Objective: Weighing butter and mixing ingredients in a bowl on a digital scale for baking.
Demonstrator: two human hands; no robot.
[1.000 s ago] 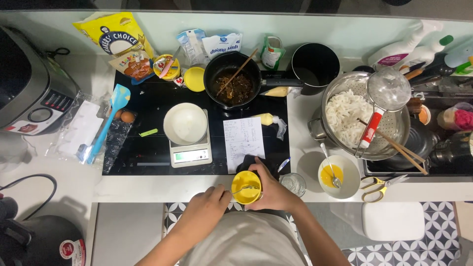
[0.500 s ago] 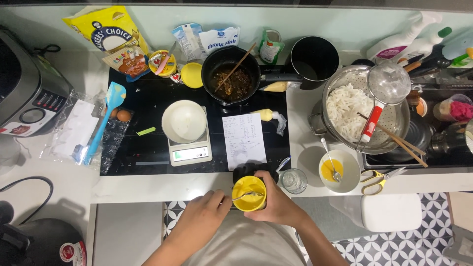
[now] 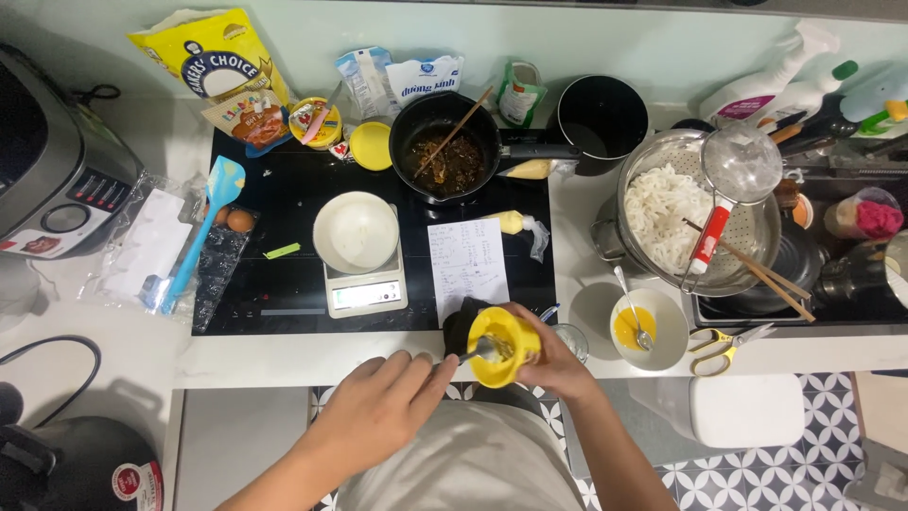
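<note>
My right hand (image 3: 553, 358) grips a small yellow jar (image 3: 502, 346), tilted with its mouth toward me, at the counter's front edge. My left hand (image 3: 383, 407) holds a metal spoon (image 3: 470, 354) whose bowl is inside the jar. Just behind the jar lie a handwritten paper sheet (image 3: 466, 263) and a kitchen scale (image 3: 362, 290) carrying a white bowl (image 3: 356, 232). A small glass (image 3: 570, 339) stands right of my right hand.
A black pan (image 3: 445, 147) with dark contents and a wooden stick sits on the black cooktop (image 3: 284, 284). To the right are a white bowl (image 3: 647, 329) of beaten egg, a colander (image 3: 700, 213) of white noodles, and scissors (image 3: 724, 346). A blue spatula (image 3: 200, 227), eggs and packets lie left.
The jar has tilted more toward me and the spoon now reaches into it. Both hands stayed at the counter's front edge; the view shifted slightly.
</note>
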